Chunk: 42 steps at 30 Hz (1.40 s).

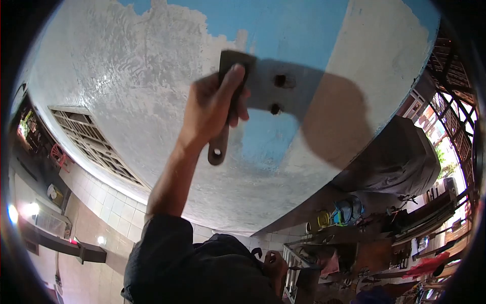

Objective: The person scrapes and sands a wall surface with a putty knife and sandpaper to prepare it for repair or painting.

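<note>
My left hand [212,104] is raised to the wall, its thumb laid along a putty knife [216,147] and its fingers curled behind the handle. The dark blade points up, close over the edge between grey-white filler and blue paint. A hole shows in the handle's lower end. On the wall [182,66], filler covers much of the left side, with a bare blue patch [268,139] in the middle. Two small dark holes [280,81] lie right of the blade, within the hand's shadow. Low by my body, my right hand [274,266] is closed around something dark that I cannot make out.
A slatted vent [96,142] is set in the wall at left. A dark cover [400,157] drapes a bulky object at right. Below it lie a yellow bucket [319,221], a blue bag [349,209] and wooden clutter. A metal ladder [291,258] stands beside my right hand.
</note>
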Motion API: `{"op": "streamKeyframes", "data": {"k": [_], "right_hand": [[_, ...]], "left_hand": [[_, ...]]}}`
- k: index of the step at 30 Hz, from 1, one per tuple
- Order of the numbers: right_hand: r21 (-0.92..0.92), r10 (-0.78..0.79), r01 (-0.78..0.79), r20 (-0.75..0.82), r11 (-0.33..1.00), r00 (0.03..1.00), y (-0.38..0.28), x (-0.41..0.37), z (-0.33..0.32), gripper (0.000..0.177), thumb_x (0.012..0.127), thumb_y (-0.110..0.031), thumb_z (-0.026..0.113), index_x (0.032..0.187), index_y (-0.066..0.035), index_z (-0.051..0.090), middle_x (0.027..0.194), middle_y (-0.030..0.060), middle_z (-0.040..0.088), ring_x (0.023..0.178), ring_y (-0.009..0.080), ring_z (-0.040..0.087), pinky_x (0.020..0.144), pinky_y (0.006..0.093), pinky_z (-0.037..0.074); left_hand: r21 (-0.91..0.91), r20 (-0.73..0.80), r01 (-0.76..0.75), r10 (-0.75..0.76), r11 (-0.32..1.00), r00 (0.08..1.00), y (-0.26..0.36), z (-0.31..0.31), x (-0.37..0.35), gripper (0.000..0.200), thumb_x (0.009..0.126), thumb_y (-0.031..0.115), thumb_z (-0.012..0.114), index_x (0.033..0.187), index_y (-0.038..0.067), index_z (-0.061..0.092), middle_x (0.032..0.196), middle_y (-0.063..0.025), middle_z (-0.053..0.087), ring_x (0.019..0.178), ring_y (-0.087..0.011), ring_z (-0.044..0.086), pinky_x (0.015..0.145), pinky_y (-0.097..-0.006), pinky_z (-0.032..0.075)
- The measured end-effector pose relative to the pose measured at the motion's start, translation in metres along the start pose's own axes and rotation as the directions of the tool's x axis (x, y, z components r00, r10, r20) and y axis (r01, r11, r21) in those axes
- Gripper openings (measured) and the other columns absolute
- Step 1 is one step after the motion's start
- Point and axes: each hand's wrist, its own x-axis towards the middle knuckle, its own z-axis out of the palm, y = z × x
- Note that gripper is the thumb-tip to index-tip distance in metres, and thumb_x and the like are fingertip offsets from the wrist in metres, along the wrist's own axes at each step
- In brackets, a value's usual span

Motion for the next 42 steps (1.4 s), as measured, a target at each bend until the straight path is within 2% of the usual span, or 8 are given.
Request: {"op": "streamKeyframes", "data": {"k": [3, 8, 13, 17, 24, 28, 33, 42], "right_hand": [[-0.019, -0.020, 0.020, 0.001, 1.000, 1.000, -0.001, -0.002, -0.001, 0.016, 0.085, -0.030, 0.064, 0.087, -0.016, 0.069, 0.069, 0.0063, 0.068, 0.064, 0.0263, 0.066, 0.060, 0.0379, 0.049], [0.004, -0.001, 0.001, 0.020, 1.000, 1.000, 0.003, 0.001, 0.001, 0.016, 0.085, -0.030, 0.064, 0.087, -0.015, 0.069, 0.067, 0.0051, 0.067, 0.064, 0.0245, 0.066, 0.059, 0.0370, 0.049], [-0.025, 0.016, -0.015, 0.042, 1.000, 0.999, 0.004, 0.000, 0.000, 0.018, 0.085, -0.030, 0.061, 0.088, -0.015, 0.070, 0.071, 0.0072, 0.069, 0.069, 0.0281, 0.067, 0.064, 0.0400, 0.050], [0.026, 0.025, -0.026, 0.052, 0.999, 0.998, -0.007, 0.000, -0.007, 0.017, 0.085, -0.030, 0.062, 0.088, -0.015, 0.070, 0.069, 0.0067, 0.068, 0.067, 0.0289, 0.067, 0.064, 0.0402, 0.050], [-0.010, -0.009, 0.009, 0.032, 1.000, 0.999, 0.005, 0.001, 0.001, 0.016, 0.085, -0.030, 0.066, 0.089, -0.015, 0.069, 0.067, 0.0055, 0.067, 0.063, 0.0249, 0.066, 0.060, 0.0369, 0.049], [0.011, 0.029, -0.029, 0.031, 1.000, 0.999, -0.010, 0.001, -0.004, 0.016, 0.084, -0.031, 0.066, 0.089, -0.015, 0.069, 0.068, 0.0058, 0.067, 0.063, 0.0252, 0.066, 0.060, 0.0372, 0.049], [-0.006, -0.003, 0.003, 0.020, 1.000, 1.000, 0.004, 0.001, 0.003, 0.017, 0.085, -0.031, 0.064, 0.087, -0.015, 0.069, 0.067, 0.0062, 0.067, 0.064, 0.0258, 0.066, 0.060, 0.0391, 0.049], [-0.030, 0.004, -0.003, 0.016, 1.000, 1.000, 0.000, -0.001, -0.001, 0.017, 0.085, -0.031, 0.064, 0.087, -0.015, 0.069, 0.068, 0.0061, 0.067, 0.066, 0.0277, 0.066, 0.061, 0.0409, 0.049]], "left_hand": [[-0.025, 0.012, -0.094, 0.094, 0.995, 0.996, 0.015, -0.002, 0.024, 0.043, 0.095, 0.041, 0.057, 0.076, 0.003, 0.063, 0.051, -0.0045, 0.056, 0.040, -0.0079, 0.049, 0.038, -0.0215, 0.037], [-0.035, -0.033, 0.051, -0.053, 0.998, 0.998, -0.012, 0.002, -0.009, 0.046, 0.097, 0.039, 0.054, 0.076, -0.001, 0.062, 0.051, -0.0063, 0.059, 0.040, -0.0083, 0.053, 0.037, -0.0216, 0.039], [-0.034, -0.027, -0.029, 0.028, 0.999, 0.999, 0.009, 0.001, 0.013, 0.047, 0.097, 0.041, 0.054, 0.077, 0.000, 0.063, 0.051, -0.0059, 0.058, 0.040, -0.0077, 0.050, 0.038, -0.0221, 0.038], [-0.062, -0.031, 0.028, -0.030, 0.998, 0.999, -0.008, -0.001, -0.003, 0.047, 0.097, 0.042, 0.054, 0.077, 0.000, 0.062, 0.052, -0.0064, 0.059, 0.040, -0.0083, 0.051, 0.038, -0.0222, 0.039], [-0.052, -0.003, -0.049, 0.049, 0.997, 0.999, 0.011, -0.003, 0.017, 0.042, 0.097, 0.039, 0.054, 0.077, 0.003, 0.062, 0.051, -0.0044, 0.056, 0.039, -0.0080, 0.050, 0.037, -0.0219, 0.036], [-0.052, -0.017, 0.017, -0.018, 0.999, 1.000, -0.018, -0.005, -0.008, 0.045, 0.098, 0.040, 0.053, 0.076, 0.001, 0.062, 0.053, -0.0067, 0.060, 0.041, -0.0065, 0.052, 0.039, -0.0209, 0.039], [-0.041, -0.019, -0.053, 0.052, 0.998, 0.998, 0.014, -0.001, 0.020, 0.044, 0.096, 0.040, 0.056, 0.075, 0.002, 0.062, 0.050, -0.0042, 0.055, 0.037, -0.0086, 0.047, 0.035, -0.0216, 0.036], [-0.039, -0.021, -0.032, 0.031, 0.999, 0.999, 0.011, -0.004, 0.015, 0.047, 0.097, 0.041, 0.055, 0.076, 0.000, 0.062, 0.052, -0.0073, 0.059, 0.042, -0.0092, 0.053, 0.040, -0.0233, 0.040]]}}
